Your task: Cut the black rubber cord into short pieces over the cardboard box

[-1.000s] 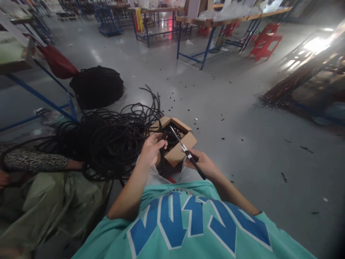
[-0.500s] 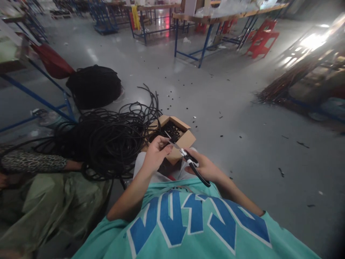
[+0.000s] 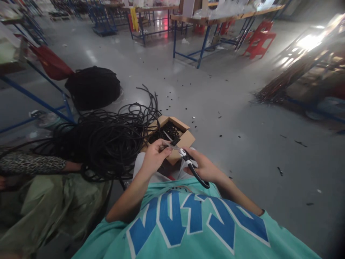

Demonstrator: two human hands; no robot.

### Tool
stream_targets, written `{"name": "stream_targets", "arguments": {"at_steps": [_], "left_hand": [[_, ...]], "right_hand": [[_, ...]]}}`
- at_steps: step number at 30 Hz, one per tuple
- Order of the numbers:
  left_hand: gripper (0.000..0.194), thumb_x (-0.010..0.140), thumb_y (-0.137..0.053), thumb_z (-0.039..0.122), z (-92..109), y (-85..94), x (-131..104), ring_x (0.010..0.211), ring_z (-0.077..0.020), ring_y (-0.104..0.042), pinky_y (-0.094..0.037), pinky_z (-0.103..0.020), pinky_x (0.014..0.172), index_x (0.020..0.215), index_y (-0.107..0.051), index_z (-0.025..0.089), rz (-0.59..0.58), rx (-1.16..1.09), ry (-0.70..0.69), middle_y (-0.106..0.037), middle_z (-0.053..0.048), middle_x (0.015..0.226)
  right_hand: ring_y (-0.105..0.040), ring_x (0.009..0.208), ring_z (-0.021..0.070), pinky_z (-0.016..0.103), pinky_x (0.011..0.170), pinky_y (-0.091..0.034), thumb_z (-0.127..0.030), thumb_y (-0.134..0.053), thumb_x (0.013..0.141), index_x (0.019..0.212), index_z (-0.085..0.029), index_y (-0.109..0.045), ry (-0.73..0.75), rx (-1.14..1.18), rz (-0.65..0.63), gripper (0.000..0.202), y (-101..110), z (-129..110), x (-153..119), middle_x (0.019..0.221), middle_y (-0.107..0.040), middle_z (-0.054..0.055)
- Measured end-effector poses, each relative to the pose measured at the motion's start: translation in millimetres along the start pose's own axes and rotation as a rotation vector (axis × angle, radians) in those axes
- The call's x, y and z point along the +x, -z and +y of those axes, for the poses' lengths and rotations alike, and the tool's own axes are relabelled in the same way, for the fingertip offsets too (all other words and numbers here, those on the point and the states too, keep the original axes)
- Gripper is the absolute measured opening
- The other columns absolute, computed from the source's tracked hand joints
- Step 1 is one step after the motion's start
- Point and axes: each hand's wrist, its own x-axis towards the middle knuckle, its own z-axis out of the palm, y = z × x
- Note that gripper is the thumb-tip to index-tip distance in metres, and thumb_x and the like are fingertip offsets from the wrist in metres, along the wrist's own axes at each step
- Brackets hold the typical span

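My right hand is closed on black-and-white scissors, whose blades stand apart and point up-left over a cardboard box. My left hand pinches a short black piece by the scissor blades; its exact shape is hard to make out. The open cardboard box sits in front of my knees, with many small black pieces inside. Left of the box lies a big tangled heap of black tubing.
At the left, another person's patterned sleeve reaches toward the tubing. A black bundle stands on the floor behind. Small black scraps dot the floor. Tables and red stools stand farther back.
The scissor blades look more widely spread, and the black piece between my hands shows longer. My hands have stayed nearly in place; the view has shifted slightly.
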Motion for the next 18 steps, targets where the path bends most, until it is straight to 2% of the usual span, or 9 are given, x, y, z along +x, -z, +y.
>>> {"name": "stream_targets", "arguments": {"at_steps": [13, 18], "left_hand": [[0.021, 0.061, -0.069, 0.027, 9.6, 0.2, 2.0, 0.043, -0.0063, -0.046, -0.037, -0.019, 0.044, 0.069, -0.056, 0.013, 0.011, 0.004, 0.059, -0.053, 0.004, 0.052], [0.023, 0.059, -0.071, 0.027, 7.4, 0.9, 1.0, 0.050, -0.0076, -0.050, -0.041, -0.021, 0.050, 0.069, -0.054, 0.015, 0.048, -0.004, 0.034, -0.057, 0.003, 0.060]], "right_hand": [[-0.058, 0.077, 0.0187, 0.027, 0.068, -0.044, -0.018, -0.055, 0.059, 0.104, -0.020, -0.061, -0.050, 0.095, 0.075, 0.045, -3.9, -9.1, -0.9, 0.087, -0.065, 0.001], [-0.059, 0.078, 0.0191, 0.027, 0.070, -0.044, -0.018, -0.056, 0.058, 0.106, -0.020, -0.062, -0.065, 0.221, 0.085, 0.049, -5.6, -6.5, -1.2, 0.086, -0.066, -0.001]]}}
